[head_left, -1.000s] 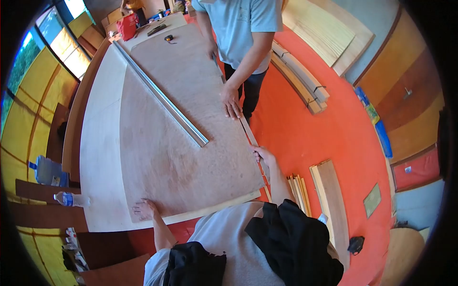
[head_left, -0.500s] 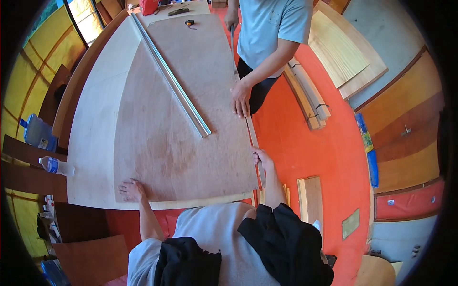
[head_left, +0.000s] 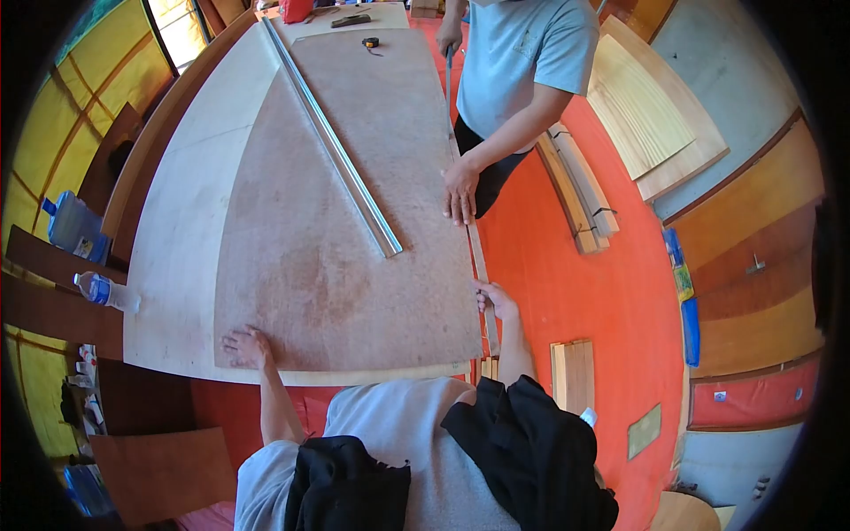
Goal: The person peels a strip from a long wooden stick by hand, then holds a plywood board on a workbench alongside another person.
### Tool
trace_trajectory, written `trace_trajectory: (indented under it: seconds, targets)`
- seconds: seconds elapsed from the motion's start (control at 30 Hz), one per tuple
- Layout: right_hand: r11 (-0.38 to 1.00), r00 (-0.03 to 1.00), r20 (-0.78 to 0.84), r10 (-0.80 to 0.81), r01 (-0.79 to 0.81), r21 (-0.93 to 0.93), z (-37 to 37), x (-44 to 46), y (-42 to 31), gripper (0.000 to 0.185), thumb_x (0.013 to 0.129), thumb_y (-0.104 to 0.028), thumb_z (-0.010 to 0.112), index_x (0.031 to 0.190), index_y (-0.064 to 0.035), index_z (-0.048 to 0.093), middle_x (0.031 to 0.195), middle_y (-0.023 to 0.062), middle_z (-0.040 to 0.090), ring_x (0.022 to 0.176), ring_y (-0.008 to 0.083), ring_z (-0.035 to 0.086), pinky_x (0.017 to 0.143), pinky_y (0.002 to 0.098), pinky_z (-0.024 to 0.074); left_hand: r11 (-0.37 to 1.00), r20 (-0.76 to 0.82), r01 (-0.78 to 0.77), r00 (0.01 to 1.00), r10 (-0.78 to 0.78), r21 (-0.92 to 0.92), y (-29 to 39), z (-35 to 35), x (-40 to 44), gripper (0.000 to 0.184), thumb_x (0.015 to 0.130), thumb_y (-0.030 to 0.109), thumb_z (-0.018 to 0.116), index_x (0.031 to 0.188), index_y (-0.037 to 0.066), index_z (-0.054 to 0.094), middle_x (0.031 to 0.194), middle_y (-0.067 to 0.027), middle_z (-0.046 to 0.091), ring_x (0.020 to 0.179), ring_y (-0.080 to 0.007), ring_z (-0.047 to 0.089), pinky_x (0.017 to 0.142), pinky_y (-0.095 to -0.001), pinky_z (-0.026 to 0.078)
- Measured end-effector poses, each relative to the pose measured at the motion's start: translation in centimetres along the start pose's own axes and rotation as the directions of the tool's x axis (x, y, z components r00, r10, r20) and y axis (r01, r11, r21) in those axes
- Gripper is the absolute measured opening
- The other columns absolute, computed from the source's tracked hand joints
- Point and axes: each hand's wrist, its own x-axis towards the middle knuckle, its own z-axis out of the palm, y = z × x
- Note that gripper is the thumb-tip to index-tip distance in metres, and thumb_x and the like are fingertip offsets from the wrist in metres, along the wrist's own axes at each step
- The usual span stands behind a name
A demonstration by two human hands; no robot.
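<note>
My left hand (head_left: 247,346) lies flat with spread fingers on the near left corner of a brown plywood sheet (head_left: 345,274), which rests on a paler sheet (head_left: 168,265). At the right edge, my right hand (head_left: 496,299) has its fingers curled round a thin wood strip (head_left: 477,252) running along the sheet. Farther up that edge, a co-worker's hand (head_left: 460,189) presses on the sheet, and the co-worker's other hand (head_left: 449,37) grips a long thin tool (head_left: 449,84). A metal channel (head_left: 341,150) lies diagonally across the brown sheet.
A tape measure (head_left: 370,42) lies on the far part of the sheet. A plastic bottle (head_left: 99,289) and a blue container (head_left: 75,228) stand at the left. Bundled boards (head_left: 575,190) and short boards (head_left: 574,375) lie on the red floor at the right.
The view has tilted and shifted over the second. The co-worker's far hand has come away from the sheet's edge, with the thin tool in it. My hands keep their places.
</note>
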Motion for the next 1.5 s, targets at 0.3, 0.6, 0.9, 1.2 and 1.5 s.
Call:
trace_trajectory:
  seconds: [0.3, 0.6, 0.9, 1.2, 1.5]
  targets:
    - [0.995, 0.995, 0.01, -0.096, 0.096, 0.028, -1.3, 0.6, 0.7, 0.01, 0.084, -0.011, 0.06, 0.087, -0.0053, 0.052, 0.067, 0.0047, 0.057, 0.048, 0.0155, 0.058, 0.048, 0.033, 0.0516, 1.0, 0.001, -0.016, 1.0, 0.016, -0.016, 0.5, -2.0, -0.7, 0.058, 0.093, 0.045, 0.043, 0.138, 0.009, 0.042, 0.152, -0.018, 0.029, 0.14, -0.0378, 0.026, 0.102, -0.0666, 0.026]
    - [0.917, 0.937, -0.14, -0.32, 0.269, -0.295, 0.2, -0.3, 1.0, 0.06, 0.081, 0.001, 0.058, 0.134, -0.0056, 0.031, 0.073, 0.0083, 0.058, 0.05, 0.0167, 0.058, 0.046, 0.0341, 0.0508, 1.0, -0.008, -0.003, 1.0, 0.003, -0.007, 0.8, -1.4, -0.5, 0.057, 0.095, 0.044, 0.042, 0.14, 0.008, 0.039, 0.152, -0.0188, 0.028, 0.141, -0.039, 0.024, 0.104, -0.0669, 0.023]
    - [0.715, 0.862, -0.104, -0.495, 0.337, -0.613, 1.3, -1.8, 0.8, 0.075, 0.079, 0.004, 0.059, 0.144, -0.0187, 0.032, 0.099, 0.0143, 0.06, 0.07, 0.0223, 0.063, 0.06, 0.0355, 0.0542, 0.999, -0.097, -0.031, 0.995, 0.035, 0.043, 0.1, 0.8, 0.0, 0.055, 0.095, 0.044, 0.043, 0.137, 0.009, 0.044, 0.15, -0.0183, 0.032, 0.139, -0.0389, 0.028, 0.1, -0.0703, 0.025]
    - [0.229, 0.727, 0.025, -0.686, 0.248, -0.941, 2.1, -2.6, -0.2, 0.049, 0.073, -0.003, 0.066, 0.12, -0.0141, 0.058, 0.145, 0.0175, 0.033, 0.127, 0.0377, 0.041, 0.102, 0.0452, 0.0405, 1.0, -0.056, -0.022, 0.998, 0.021, -0.007, 0.5, -0.8, -0.4, 0.055, 0.094, 0.044, 0.044, 0.138, 0.01, 0.043, 0.15, -0.0185, 0.031, 0.139, -0.0389, 0.027, 0.1, -0.0695, 0.026]
    - [0.12, 0.696, -0.005, -0.718, 0.117, -0.986, 3.0, -3.1, -0.1, 0.047, 0.071, -0.004, 0.07, 0.116, -0.015, 0.063, 0.142, 0.017, 0.037, 0.128, 0.038, 0.039, 0.103, 0.0521, 0.0354, 0.996, 0.004, 0.001, 1.0, 0.0, -0.092, 0.5, -1.8, -0.5, 0.055, 0.094, 0.04, 0.046, 0.137, 0.007, 0.043, 0.152, -0.0185, 0.027, 0.142, -0.0374, 0.021, 0.104, -0.0682, 0.02]
